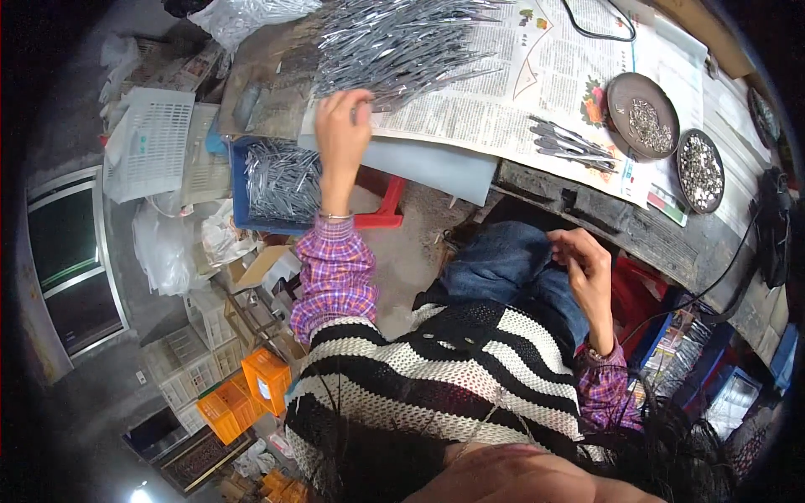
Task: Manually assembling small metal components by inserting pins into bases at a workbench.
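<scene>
My left hand (340, 130) is at the near left edge of a big pile of slim grey metal pieces (394, 46) on the newspaper-covered table. Its fingers are curled in, and a small dark thing shows by the thumb, too small to name. Over my lap, just off the table's front edge, is my right hand (589, 268), with fingers bent and pressed together. Whatever its fingertips hold, if anything, cannot be made out. A smaller bunch of dark slim metal pieces (573, 144) lies on the newspaper (470, 113) beyond it.
Two round dark dishes, one with small metal parts (647, 126) and one with shiny round bits (700, 172), stand at the right. Below the table's left end is a blue bin (243, 214) full of metal pieces. A black cable (721, 285) hangs at the right edge.
</scene>
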`<state>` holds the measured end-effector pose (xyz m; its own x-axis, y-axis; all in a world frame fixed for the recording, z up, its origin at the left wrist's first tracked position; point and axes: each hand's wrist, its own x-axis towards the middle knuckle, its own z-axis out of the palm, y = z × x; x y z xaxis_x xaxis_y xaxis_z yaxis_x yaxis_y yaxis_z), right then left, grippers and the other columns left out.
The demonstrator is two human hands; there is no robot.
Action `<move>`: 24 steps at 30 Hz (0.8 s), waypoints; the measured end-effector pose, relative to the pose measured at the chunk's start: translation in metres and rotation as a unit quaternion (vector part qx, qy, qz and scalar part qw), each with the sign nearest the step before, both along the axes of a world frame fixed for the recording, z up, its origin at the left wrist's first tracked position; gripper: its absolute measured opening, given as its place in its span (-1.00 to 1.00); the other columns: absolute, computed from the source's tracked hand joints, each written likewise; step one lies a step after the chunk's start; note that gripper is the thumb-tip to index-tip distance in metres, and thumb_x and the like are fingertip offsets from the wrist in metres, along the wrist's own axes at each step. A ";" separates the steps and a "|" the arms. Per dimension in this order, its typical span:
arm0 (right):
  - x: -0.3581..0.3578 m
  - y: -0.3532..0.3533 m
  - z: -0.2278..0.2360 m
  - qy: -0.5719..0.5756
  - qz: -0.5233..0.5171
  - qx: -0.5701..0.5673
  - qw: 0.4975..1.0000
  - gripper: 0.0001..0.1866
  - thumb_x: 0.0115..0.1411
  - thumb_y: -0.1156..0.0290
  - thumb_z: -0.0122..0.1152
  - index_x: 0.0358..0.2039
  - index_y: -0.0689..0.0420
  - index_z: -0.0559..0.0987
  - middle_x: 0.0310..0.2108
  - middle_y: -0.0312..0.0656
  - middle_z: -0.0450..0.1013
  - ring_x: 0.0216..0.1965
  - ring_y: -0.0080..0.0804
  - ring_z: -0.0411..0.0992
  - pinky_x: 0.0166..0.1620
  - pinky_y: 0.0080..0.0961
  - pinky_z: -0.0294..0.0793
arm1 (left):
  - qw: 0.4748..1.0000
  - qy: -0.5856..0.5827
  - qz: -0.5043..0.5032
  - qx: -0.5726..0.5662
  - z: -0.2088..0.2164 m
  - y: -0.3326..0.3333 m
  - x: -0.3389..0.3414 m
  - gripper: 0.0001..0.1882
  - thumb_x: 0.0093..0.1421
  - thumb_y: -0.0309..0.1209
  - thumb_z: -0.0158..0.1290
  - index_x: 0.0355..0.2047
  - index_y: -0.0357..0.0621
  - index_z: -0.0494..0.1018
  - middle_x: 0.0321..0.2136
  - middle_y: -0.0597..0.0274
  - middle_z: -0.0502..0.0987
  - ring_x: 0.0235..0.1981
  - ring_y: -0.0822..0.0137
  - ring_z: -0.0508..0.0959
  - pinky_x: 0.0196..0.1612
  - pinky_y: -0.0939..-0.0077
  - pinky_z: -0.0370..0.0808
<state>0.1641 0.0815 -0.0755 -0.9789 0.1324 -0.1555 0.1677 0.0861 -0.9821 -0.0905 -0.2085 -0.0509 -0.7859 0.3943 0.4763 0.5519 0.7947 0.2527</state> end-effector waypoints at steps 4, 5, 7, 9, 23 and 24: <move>-0.002 -0.002 -0.001 0.007 0.011 0.014 1.000 -0.60 -0.13 0.86 -0.18 -0.29 0.31 0.51 -0.45 -0.20 0.40 -0.43 -0.52 0.41 -0.32 -0.68 0.38 | 1.000 0.015 0.016 0.000 -0.018 -0.025 -0.001 -0.86 -0.05 -0.50 0.05 -0.42 -0.14 0.50 -0.39 0.15 0.49 -0.29 0.09 0.44 -0.17 0.29 0.36; -0.001 -0.002 -0.001 0.014 0.010 0.030 0.999 -0.60 -0.13 0.85 -0.17 -0.29 0.30 0.51 -0.45 -0.19 0.41 -0.43 -0.51 0.42 -0.32 -0.68 0.39 | 1.000 0.002 0.011 0.021 -0.020 -0.022 0.000 -0.87 -0.06 -0.50 0.05 -0.43 -0.13 0.50 -0.40 0.15 0.49 -0.30 0.10 0.44 -0.18 0.29 0.36; -0.001 -0.003 -0.001 0.021 0.007 0.048 0.999 -0.60 -0.14 0.85 -0.16 -0.29 0.30 0.51 -0.45 -0.18 0.41 -0.44 -0.49 0.42 -0.32 -0.67 0.39 | 1.000 0.010 0.019 0.000 -0.021 -0.021 0.001 -0.87 -0.06 -0.50 0.04 -0.44 -0.13 0.50 -0.41 0.16 0.49 -0.30 0.10 0.45 -0.18 0.29 0.36; 0.000 -0.003 0.000 0.035 0.001 0.058 0.998 -0.61 -0.14 0.84 -0.15 -0.30 0.30 0.51 -0.44 -0.15 0.43 -0.42 -0.46 0.44 -0.31 -0.66 0.40 | 0.999 0.020 0.024 -0.021 -0.016 -0.014 0.003 -0.88 -0.06 -0.51 0.03 -0.45 -0.13 0.49 -0.41 0.17 0.49 -0.30 0.11 0.45 -0.19 0.28 0.36; -0.003 0.006 0.014 -0.046 0.009 -0.413 0.909 -0.49 0.26 0.13 -0.05 0.06 0.28 0.34 -0.13 -0.13 0.42 -0.19 -0.48 0.43 -0.18 -0.58 0.44 | 0.904 -0.097 -0.414 0.047 0.045 0.132 0.089 -0.79 -0.18 -0.60 0.13 -0.45 -0.15 0.50 -0.46 0.20 0.51 -0.34 0.16 0.50 -0.27 0.32 0.42; -0.002 0.008 0.016 -0.044 0.023 -0.452 0.890 -0.46 0.25 0.12 -0.04 0.06 0.32 0.32 -0.14 -0.12 0.41 -0.21 -0.45 0.44 -0.21 -0.58 0.44 | 0.881 -0.114 -0.456 0.054 0.042 0.150 0.094 -0.75 -0.19 -0.58 0.14 -0.41 -0.14 0.51 -0.46 0.19 0.50 -0.33 0.15 0.50 -0.27 0.31 0.42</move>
<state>0.1624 0.0894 -0.0595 -0.9588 -0.1252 -0.2551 0.2639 -0.7251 -0.6360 0.0036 -0.0585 -0.0087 -0.2454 0.8731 0.4213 0.8739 0.0110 0.4861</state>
